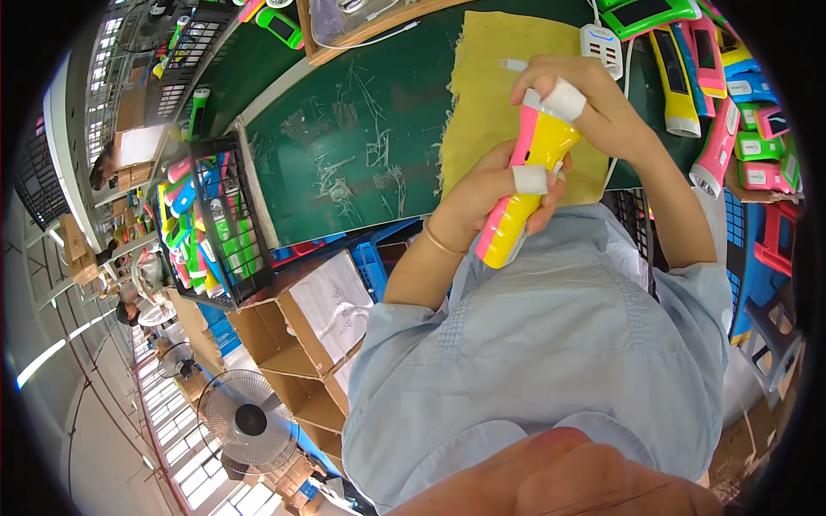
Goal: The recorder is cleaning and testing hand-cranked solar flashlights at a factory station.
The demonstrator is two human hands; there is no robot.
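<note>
Between my two hands is a pink and yellow flashlight point(514, 215), tilted with its head up and its tail toward my body. My left hand point(508, 187) wraps round the lower body, with white tape on the thumb. At the top, my right hand point(578, 99) closes over the flashlight's head, and white tape covers its thumb too. A white cable plug point(514, 64) sticks out beside the right hand's fingers; whether they hold it I cannot tell. Below them lies a yellow mat point(482, 103) on the green tabletop point(344, 155).
Several coloured flashlights point(675, 82) crowd the right side. A white USB charger block point(601, 50) sits at the mat's far right. On the left stands a black crate point(245, 202) of flashlights, above cardboard boxes point(280, 340) and a fan point(250, 420). A wooden tray point(379, 30) lies at the back.
</note>
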